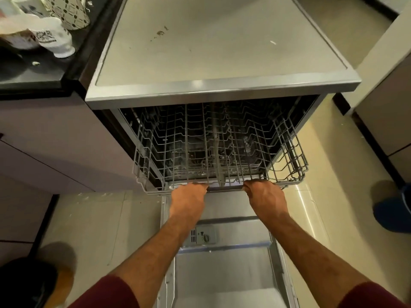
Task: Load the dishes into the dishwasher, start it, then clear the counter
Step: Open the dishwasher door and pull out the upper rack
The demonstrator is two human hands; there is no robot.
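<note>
The steel dishwasher stands open, its door folded flat toward me. An empty grey wire upper rack sticks partway out of the tub. My left hand grips the rack's front bar left of centre. My right hand grips the same bar right of centre. White mugs and cups stand on the dark counter at the upper left, one with a diamond pattern.
A detergent dispenser sits in the inner door panel. Pale cabinets flank the dishwasher on both sides. A blue bucket stands on the tiled floor at the right. A dark-and-orange object lies on the floor at the lower left.
</note>
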